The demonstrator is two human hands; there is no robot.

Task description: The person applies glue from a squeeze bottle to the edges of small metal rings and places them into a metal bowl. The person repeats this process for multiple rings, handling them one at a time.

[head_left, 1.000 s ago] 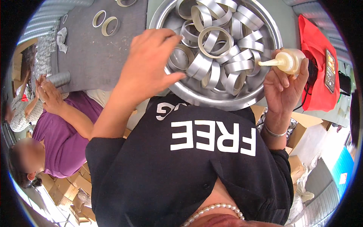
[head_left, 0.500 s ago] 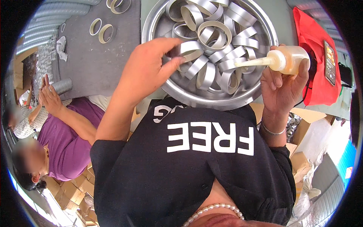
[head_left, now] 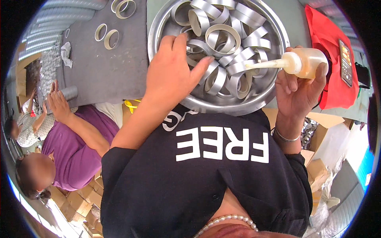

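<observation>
A wide steel basin (head_left: 222,108) in front of me holds a heap of silvery, flat-banded metal rings (head_left: 223,38). My left hand (head_left: 173,69) is over the basin's near left part, back upward, thumb spread away from the fingers. Its fingertips reach among the rings at that side; no ring shows in its grasp, though the palm side is hidden. In my right hand (head_left: 299,85), at the basin's right rim, lies a translucent squeeze bottle (head_left: 311,62) of yellowish liquid. Its long nozzle points left over the rings.
Several loose rings (head_left: 112,39) lie on the dark mat (head_left: 119,71) to the left. A person in purple (head_left: 75,146) sits there, hands by a silvery cylinder (head_left: 70,92). At right lie a red bag (head_left: 325,43) and a phone (head_left: 345,63). Below is a carton (head_left: 317,133) with metal parts.
My left hand has moved right and slightly up, further over the rings, and covers the ring that was beside its fingertips. The right hand and bottle stay nearly in place.
</observation>
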